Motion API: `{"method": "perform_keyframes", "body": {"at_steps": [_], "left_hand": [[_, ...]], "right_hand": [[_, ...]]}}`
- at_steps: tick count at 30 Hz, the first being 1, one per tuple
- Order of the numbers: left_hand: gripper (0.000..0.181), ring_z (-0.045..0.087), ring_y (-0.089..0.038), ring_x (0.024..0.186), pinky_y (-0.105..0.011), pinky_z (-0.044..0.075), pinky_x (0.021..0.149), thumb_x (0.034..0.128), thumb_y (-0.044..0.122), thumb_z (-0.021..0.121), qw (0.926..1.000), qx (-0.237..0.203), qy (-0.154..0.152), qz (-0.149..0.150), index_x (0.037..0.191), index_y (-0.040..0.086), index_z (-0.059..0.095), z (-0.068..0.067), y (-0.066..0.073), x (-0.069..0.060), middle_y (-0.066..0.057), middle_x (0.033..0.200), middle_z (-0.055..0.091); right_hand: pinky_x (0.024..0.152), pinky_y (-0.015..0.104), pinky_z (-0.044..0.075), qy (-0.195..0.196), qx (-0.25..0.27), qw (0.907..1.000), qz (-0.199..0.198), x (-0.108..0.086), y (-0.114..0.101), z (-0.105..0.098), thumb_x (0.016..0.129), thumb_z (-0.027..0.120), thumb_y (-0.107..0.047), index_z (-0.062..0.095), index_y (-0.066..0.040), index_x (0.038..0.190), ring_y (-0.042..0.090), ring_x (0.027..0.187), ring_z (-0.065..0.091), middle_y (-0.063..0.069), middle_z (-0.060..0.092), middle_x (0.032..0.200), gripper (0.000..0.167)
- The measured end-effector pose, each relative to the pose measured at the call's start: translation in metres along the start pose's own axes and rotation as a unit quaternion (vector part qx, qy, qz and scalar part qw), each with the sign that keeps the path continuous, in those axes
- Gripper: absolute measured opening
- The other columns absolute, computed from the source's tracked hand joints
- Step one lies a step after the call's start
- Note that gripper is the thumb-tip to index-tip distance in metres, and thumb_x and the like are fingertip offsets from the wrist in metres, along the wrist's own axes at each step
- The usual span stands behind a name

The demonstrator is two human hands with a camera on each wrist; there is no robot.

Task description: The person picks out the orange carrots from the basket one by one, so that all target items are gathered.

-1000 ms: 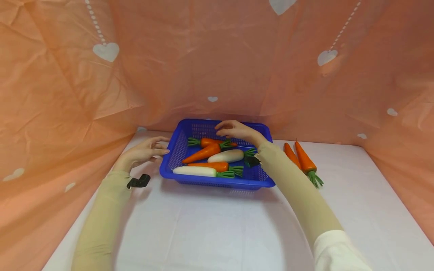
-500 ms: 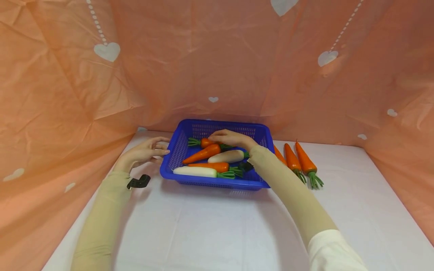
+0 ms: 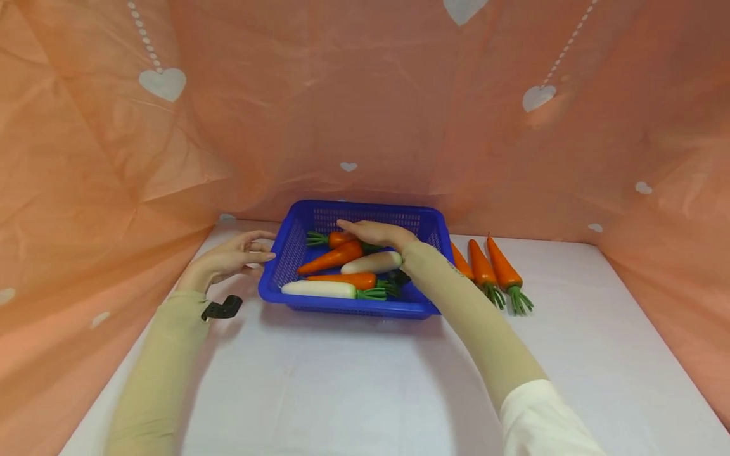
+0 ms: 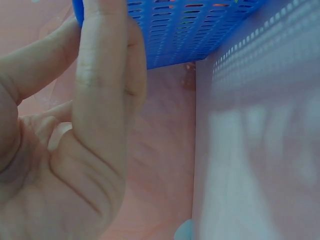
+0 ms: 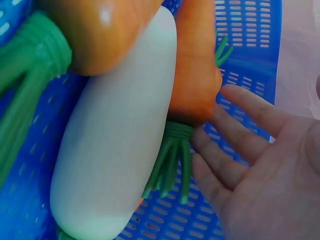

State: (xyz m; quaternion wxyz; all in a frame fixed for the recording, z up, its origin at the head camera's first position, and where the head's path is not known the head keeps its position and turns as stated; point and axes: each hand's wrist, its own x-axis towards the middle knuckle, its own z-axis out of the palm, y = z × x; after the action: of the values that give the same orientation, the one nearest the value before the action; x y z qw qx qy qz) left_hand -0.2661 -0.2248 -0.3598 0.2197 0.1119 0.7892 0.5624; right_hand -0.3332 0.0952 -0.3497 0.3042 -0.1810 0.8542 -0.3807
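Observation:
A blue plastic basket (image 3: 342,308) holds several orange carrots and two white radishes, all with green stems. My right hand (image 3: 379,233) reaches into its back half, over the rear carrot (image 3: 340,239) and the end of the slanting carrot (image 3: 331,258). In the right wrist view, its fingers (image 5: 245,145) are extended and the fingertips touch a carrot (image 5: 192,75) near its green stem. My left hand (image 3: 234,254) is at the basket's left rim, fingers loosely bent and fingertips touching it. One radish (image 3: 319,289) lies along the front, another (image 3: 371,262) in the middle.
Right of the basket, three carrots lie on the white table (image 3: 342,380): one (image 3: 504,266) outermost, one (image 3: 483,266) beside it, and one (image 3: 461,261) partly behind my right sleeve. An orange cloth (image 3: 399,126) with white hearts stands behind and at both sides.
My right hand has lowered into the basket and moved left, onto the rear carrots. The third loose carrot has come out from behind my sleeve. My left hand stays at the rim.

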Motion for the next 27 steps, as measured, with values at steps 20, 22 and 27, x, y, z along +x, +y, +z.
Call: {"method": "perform_keyframes", "body": {"at_steps": [20,22,27], "left_hand": [[0.061,0.061,-0.020,0.094,-0.043,0.052,0.082,0.0954,0.013,0.060,0.9999,0.000,0.004,-0.012,0.145,0.001,0.026,-0.0033,-0.0004,-0.0006,-0.026,0.126,0.044],[0.061,0.060,-0.021,0.094,-0.044,0.052,0.082,0.0954,0.013,0.060,0.9999,-0.001,0.005,-0.015,0.145,0.002,0.027,-0.0031,-0.0009,0.0003,-0.025,0.125,0.044],[0.059,0.060,-0.020,0.094,-0.044,0.052,0.082,0.0962,0.013,0.059,0.9999,0.002,0.004,-0.014,0.145,0.001,0.027,-0.0032,-0.0009,0.0009,-0.025,0.125,0.045]], "right_hand": [[0.092,0.036,0.039,-0.044,-0.159,0.9857,-0.037,0.0062,0.0080,-0.0048,0.089,0.061,-0.010,0.046,-0.010,0.135,0.023,0.110,0.044,0.009,0.047,0.130,0.048],[0.088,0.034,0.040,-0.046,-0.159,0.9852,-0.045,0.0076,0.0089,-0.0054,0.088,0.061,-0.008,0.048,-0.008,0.131,0.024,0.105,0.044,0.010,0.048,0.126,0.045],[0.088,0.034,0.041,-0.044,-0.164,0.9837,-0.061,0.0088,0.0097,-0.0064,0.088,0.063,-0.006,0.049,-0.004,0.130,0.024,0.104,0.044,0.013,0.048,0.126,0.045]]}}
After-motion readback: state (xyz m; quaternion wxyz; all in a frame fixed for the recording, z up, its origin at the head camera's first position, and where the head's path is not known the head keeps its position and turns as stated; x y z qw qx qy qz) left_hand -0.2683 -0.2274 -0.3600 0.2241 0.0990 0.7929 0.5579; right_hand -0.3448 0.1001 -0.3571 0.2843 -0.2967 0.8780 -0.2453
